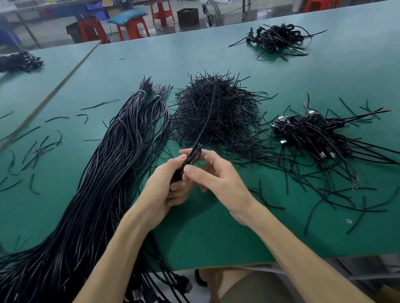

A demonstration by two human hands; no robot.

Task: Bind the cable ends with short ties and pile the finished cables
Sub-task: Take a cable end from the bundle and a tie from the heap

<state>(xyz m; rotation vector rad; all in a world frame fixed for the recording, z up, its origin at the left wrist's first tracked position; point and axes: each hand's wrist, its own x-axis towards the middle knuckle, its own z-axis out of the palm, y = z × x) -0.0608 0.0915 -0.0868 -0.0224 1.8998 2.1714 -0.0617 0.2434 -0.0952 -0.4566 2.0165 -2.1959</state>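
Observation:
My left hand (165, 189) grips a folded black cable (189, 159) over the green table (230, 236), its loose end rising toward the heap of short black ties (214, 113). My right hand (212, 172) pinches the cable bundle from the right, thumb up against it. A pile of finished bound cables (316, 133) lies to the right. A big bundle of long unbound cables (93, 196) runs along the left, its USB plugs hanging over the front edge.
A second pile of bound cables (278, 36) lies at the far right. Loose ties (33, 153) are scattered on the left and right. More cables (9, 63) lie on the neighbouring table. Red stools (132, 28) stand beyond.

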